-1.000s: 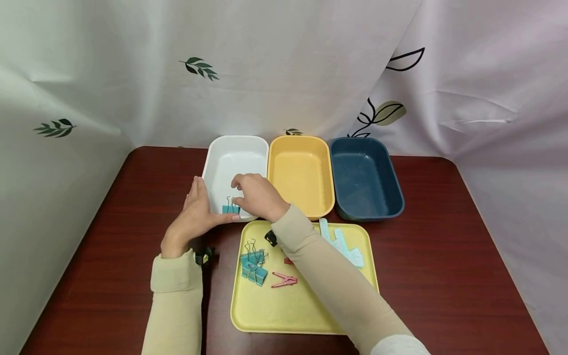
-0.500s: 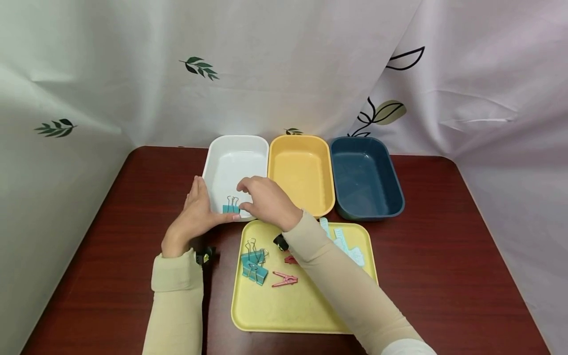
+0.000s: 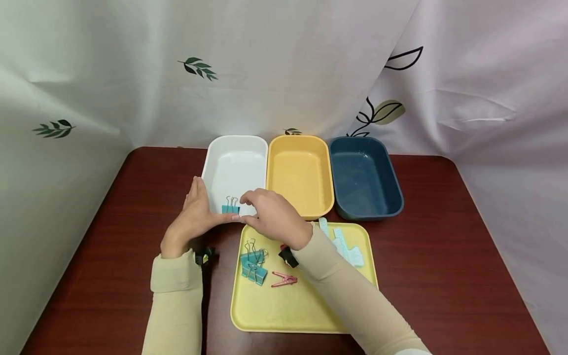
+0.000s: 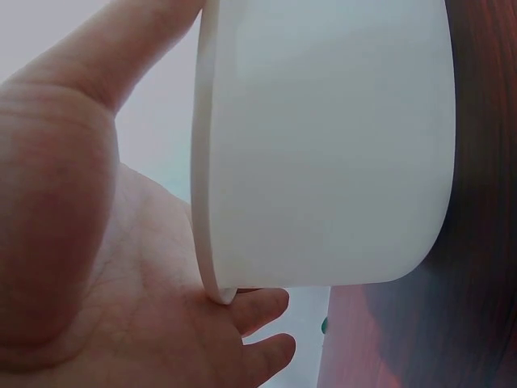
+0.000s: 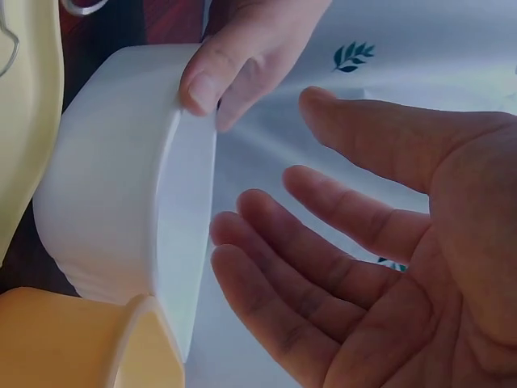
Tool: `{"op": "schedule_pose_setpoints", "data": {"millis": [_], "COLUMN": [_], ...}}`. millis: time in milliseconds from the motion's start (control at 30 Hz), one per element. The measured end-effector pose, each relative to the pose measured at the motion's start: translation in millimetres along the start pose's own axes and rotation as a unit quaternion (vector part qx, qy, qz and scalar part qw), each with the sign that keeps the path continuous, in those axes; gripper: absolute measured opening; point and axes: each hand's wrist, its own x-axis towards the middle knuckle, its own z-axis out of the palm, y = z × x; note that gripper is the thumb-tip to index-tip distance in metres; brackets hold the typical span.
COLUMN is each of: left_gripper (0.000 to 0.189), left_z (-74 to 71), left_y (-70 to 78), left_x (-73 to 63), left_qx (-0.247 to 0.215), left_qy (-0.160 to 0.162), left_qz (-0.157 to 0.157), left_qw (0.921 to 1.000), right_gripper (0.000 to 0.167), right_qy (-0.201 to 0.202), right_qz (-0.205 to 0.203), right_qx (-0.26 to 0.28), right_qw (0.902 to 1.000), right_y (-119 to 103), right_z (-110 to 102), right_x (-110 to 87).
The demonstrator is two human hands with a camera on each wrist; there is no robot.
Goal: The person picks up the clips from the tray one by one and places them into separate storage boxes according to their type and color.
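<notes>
My left hand (image 3: 194, 214) holds the near left corner of a white bin (image 3: 237, 170), its thumb along the front rim and its fingers at the left side. Inside that bin, by the front wall, a teal binder clip (image 3: 230, 209) stands with its wire handles up. My right hand (image 3: 277, 217) is over the bin's near right corner, fingers loosely bent and apart; the right wrist view shows nothing in the palm. On a yellow tray (image 3: 266, 313) lie teal binder clips (image 3: 254, 266), a pink clothespin (image 3: 284, 279) and pale blue ruler-like strips (image 3: 348, 249).
A yellow bin (image 3: 301, 172) and a dark blue bin (image 3: 366, 180) stand in a row to the right of the white bin. The tray lies in front of the bins on a dark red table (image 3: 443, 256). A patterned curtain (image 3: 284, 64) hangs behind.
My right hand has drawn back from the binder clip in the white bin, moving right and toward me. My left hand and the clip stay in place.
</notes>
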Motion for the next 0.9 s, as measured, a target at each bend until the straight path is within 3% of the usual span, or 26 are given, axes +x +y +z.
{"op": "schedule_pose_setpoints", "data": {"millis": [433,900], "left_gripper": [0.141,0.141], "left_z": [-0.2,0.0], "left_y": [1.0,1.7], "left_x": [-0.5,-0.7], "left_qx": [0.003,0.001], "left_qy": [0.0,0.0], "left_qz": [-0.006,-0.002], "left_qw": [1.0,1.0], "right_gripper": [0.037,0.052], "right_qy": [-0.008,-0.026], "right_qz": [0.004,-0.007], "right_qx": [-0.004,0.0], "right_qw": [1.0,0.9996], "right_y": [-5.4,-4.7], "right_z": [1.0,9.8], "right_x": [-23.5,-41.3]}}
